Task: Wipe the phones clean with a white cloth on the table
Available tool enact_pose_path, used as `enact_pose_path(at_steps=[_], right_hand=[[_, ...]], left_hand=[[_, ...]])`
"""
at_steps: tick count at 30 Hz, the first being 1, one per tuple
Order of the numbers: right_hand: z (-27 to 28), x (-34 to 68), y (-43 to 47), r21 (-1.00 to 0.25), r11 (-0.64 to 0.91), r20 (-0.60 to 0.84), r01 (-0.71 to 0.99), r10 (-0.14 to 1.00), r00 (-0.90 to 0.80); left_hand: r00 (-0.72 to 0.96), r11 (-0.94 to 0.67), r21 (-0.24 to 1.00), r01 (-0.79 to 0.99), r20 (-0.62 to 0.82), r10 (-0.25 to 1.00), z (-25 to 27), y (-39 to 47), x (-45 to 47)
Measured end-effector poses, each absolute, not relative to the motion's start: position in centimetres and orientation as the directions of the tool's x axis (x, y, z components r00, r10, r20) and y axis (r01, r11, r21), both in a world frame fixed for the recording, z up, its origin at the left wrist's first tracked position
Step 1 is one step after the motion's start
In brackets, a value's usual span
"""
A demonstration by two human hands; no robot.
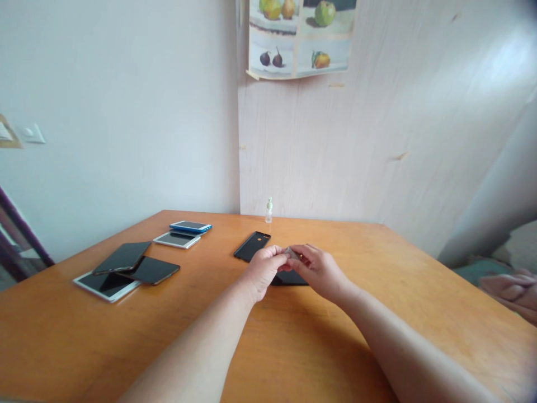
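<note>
My left hand (263, 270) and my right hand (322, 271) meet over the middle of the table, fingers closed in a pinch. Between their fingertips is a small greyish piece (291, 253), perhaps cloth or paper; most of it is hidden by the fingers. Below the hands lies a black phone (289, 280), partly covered from view. Just beyond my left hand, a black phone case (252, 246) rests with its inner side up and a camera hole at its far end.
Left on the wooden table (188, 330), several phones and tablets lie in overlapping groups, among them a white tablet (103, 286) and a blue-edged phone (191, 226). A small clear spray bottle (269, 212) stands near the far edge, before the wall.
</note>
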State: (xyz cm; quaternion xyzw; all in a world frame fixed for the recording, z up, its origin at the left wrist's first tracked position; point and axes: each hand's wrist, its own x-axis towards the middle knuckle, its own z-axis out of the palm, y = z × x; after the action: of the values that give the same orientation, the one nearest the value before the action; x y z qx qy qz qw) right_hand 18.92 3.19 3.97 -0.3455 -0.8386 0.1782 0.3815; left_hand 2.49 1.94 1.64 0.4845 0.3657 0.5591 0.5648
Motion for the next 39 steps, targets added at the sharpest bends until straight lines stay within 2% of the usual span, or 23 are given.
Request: enact_pose_path(at_steps=[3, 5, 7, 10, 13, 16, 23, 29, 33, 36, 39], right_hand=[[3.8, 19.2, 3.8, -0.602, 0.648, 0.521, 0.467, 0.762, -0.385], [3.5, 19.7, 4.6, -0.672, 0.565, 0.489, 0.479, 0.824, -0.286], [3.3, 20.3, 5.4, -0.732, 0.473, 0.444, 0.49, 0.877, -0.184], [3.1, 21.4, 6.3, -0.758, 0.385, 0.402, 0.526, 0.912, -0.088], [3.0, 22.3, 6.9, -0.722, 0.342, 0.381, 0.602, 0.922, -0.067], [2.9, 22.9, 7.3, -0.684, 0.302, 0.344, 0.664, 0.936, -0.07], [2.4, 23.5, 8.1, -0.524, 0.284, 0.34, 0.803, 0.934, -0.109], [0.7, 24.1, 9.1, -0.432, 0.22, 0.307, 0.875, 0.948, -0.087], [0.2, 23.9, 9.1, -0.328, 0.222, 0.29, 0.918, 0.949, -0.126], [0.5, 22.2, 8.0, -0.283, 0.261, 0.277, 0.923, 0.944, -0.182], [0.9, 19.5, 6.0, -0.258, 0.42, 0.251, 0.87, 0.899, -0.36]], left_hand=[[0.131, -0.105, 0.978, -0.181, 0.13, 0.983, 1.8, 2.0, 2.1], [0.095, -0.166, 0.986, -0.025, 0.167, 0.981, 2.0, 2.0, 1.6], [0.063, -0.228, 0.952, 0.203, 0.22, 0.973, 2.0, 2.0, 1.0], [0.103, -0.243, 0.766, 0.596, 0.227, 0.969, 1.9, 1.9, 0.0], [0.176, -0.224, 0.543, 0.809, 0.139, 0.975, 1.8, 1.7, -0.6], [0.212, -0.242, 0.479, 0.844, 0.116, 0.97, 1.5, 1.6, -0.4], [0.247, -0.33, 0.436, 0.837, 0.239, 0.939, 0.5, 1.9, 0.9], [0.19, -0.233, 0.348, 0.908, 0.154, 0.97, 0.7, 1.8, 0.2], [0.197, -0.234, 0.362, 0.902, 0.135, 0.971, 0.8, 1.9, -0.1], [0.18, -0.223, 0.389, 0.894, 0.143, 0.973, 0.7, 2.0, 0.1], [0.167, -0.214, 0.407, 0.888, 0.147, 0.975, 0.7, 2.1, 0.3]])
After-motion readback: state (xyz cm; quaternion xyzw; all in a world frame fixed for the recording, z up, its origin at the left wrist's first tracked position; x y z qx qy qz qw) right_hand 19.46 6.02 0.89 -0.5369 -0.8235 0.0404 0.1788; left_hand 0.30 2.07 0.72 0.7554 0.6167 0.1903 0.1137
